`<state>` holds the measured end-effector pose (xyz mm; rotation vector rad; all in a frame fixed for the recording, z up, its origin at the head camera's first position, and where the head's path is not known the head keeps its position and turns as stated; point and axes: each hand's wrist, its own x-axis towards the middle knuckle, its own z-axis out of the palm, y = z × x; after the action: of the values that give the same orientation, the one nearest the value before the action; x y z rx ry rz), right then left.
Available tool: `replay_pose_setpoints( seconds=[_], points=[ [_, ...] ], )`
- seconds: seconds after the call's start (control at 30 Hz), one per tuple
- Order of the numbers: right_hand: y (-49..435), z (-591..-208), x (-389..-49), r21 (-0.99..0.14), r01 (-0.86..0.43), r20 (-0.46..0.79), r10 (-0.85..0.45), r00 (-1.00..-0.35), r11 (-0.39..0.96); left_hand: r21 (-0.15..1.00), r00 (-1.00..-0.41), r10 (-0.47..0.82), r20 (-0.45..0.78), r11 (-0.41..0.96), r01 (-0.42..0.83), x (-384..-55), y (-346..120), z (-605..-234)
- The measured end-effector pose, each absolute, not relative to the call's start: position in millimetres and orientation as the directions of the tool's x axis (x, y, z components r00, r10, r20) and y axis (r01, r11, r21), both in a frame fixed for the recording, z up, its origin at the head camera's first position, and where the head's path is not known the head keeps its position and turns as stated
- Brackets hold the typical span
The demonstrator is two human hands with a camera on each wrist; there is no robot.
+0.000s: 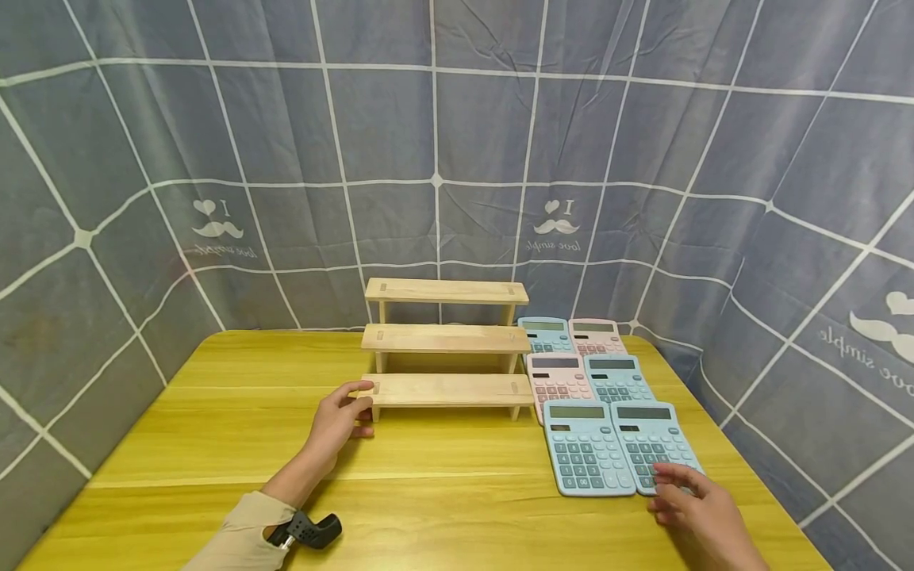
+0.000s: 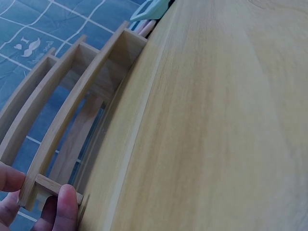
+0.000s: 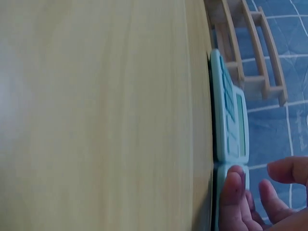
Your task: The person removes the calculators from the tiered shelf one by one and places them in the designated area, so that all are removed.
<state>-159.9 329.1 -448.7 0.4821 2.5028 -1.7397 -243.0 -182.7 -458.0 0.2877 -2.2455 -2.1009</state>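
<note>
A light wooden three-tier display stand point(image 1: 450, 388) stands on the table towards the back. My left hand point(image 1: 339, 419) grips the left end of its lowest step; the left wrist view shows thumb and fingers around the board end and its leg point(image 2: 58, 185). To the stand's right lie calculators in pairs, blue and pink. My right hand point(image 1: 696, 507) is over the lower part of the front right blue calculator point(image 1: 646, 436), fingers loosely bent and parted, holding nothing. Beside that one lies another blue calculator point(image 1: 581, 452), seen edge-on in the right wrist view point(image 3: 231, 115).
Behind the front pair lie a pink calculator point(image 1: 558, 373) and a blue one point(image 1: 616, 377), then a blue point(image 1: 544, 329) and a pink one point(image 1: 595, 333) at the back. A grey checked curtain point(image 1: 385, 143) surrounds the yellow wooden table point(image 1: 236, 412). A black device point(image 1: 314, 530) sits at my left wrist.
</note>
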Motion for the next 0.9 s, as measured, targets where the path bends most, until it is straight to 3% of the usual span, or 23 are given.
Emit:
replay_pose_setpoints(
  seconds=[0.27,0.4,0.57,0.9],
  points=[
    [350.3,-449.1,-162.4,-0.866,0.312,-0.209,0.284,-0.936,0.391,0.993,-0.981,-0.167,-0.094,0.06,-0.105,-241.3,-182.1,-457.9],
    [359.6,-447.9,-169.1,-0.868,0.345,-0.247,0.291,-0.924,0.358,0.993,-0.981,-0.17,-0.091,0.058,-0.102,-242.1,-182.1,-456.7],
    [366.7,-449.1,-174.9,-0.873,0.378,-0.301,0.268,-0.915,0.309,0.993,-0.981,-0.168,-0.095,0.059,-0.106,-242.8,-182.7,-457.0],
    [371.9,-453.7,-177.5,-0.866,0.348,-0.282,0.225,-0.933,0.358,0.994,-0.983,-0.165,-0.085,0.059,-0.096,-240.6,-182.7,-459.9]
  ],
)
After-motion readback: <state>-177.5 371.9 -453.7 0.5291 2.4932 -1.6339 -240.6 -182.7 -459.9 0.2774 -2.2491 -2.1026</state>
